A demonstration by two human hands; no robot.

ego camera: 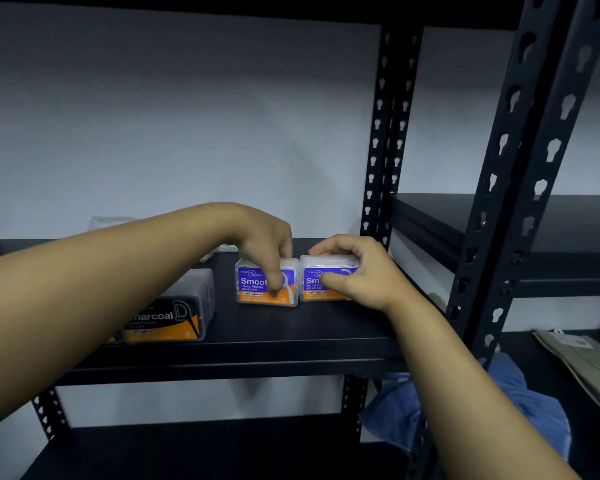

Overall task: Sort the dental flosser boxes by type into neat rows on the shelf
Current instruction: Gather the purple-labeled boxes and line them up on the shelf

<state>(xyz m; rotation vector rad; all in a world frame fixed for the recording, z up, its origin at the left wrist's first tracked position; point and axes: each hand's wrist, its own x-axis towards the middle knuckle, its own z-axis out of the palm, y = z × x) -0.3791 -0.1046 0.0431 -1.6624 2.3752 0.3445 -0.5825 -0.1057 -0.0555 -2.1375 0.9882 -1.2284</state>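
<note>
Two purple Smooth boxes stand side by side on the shelf, one in each of our hands.

Our left hand comes down from above onto the left Smooth box, the fingers curled over its front face; this grip is grasping the box. Our right hand wraps the right Smooth box from the right side, thumb on the front, fingers on the top, also grasping. The two boxes almost touch, their long axes running left to right along the shelf. They are clear hard plastic with rounded corners and glossy labels. Further left, nearer the front edge, sits a dark Charcoal box. We judge that closing the small gap comes next.
</note>
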